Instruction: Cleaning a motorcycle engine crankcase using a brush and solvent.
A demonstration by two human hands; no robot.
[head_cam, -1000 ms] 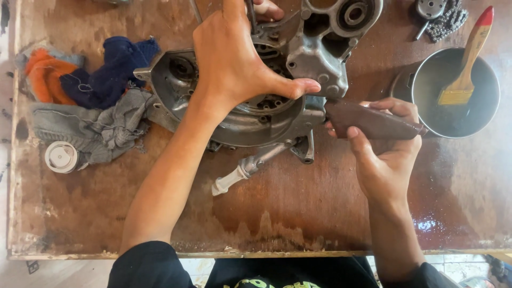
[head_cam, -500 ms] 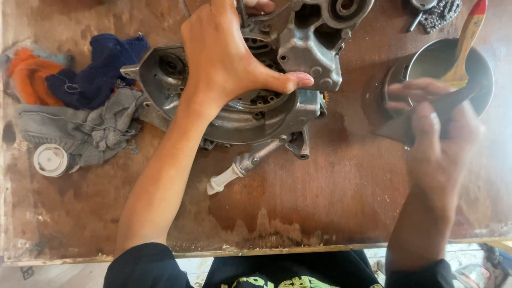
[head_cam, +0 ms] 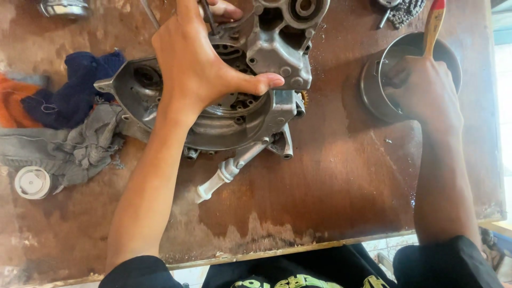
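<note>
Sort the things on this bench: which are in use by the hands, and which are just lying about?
In use: left hand on engine casing; right hand in metal bowl, beside brush.

Lying about: rags, white cap, chain.

Both forearms are bare from the wrist up to black sleeves at the bottom edge of the view. The left hand (head_cam: 194,69) and the right hand (head_cam: 426,90) wear no gloves, rings or watch. Between the sleeves shows a black shirt front with yellow-green print, probably lettering, cut off by the frame.
</note>
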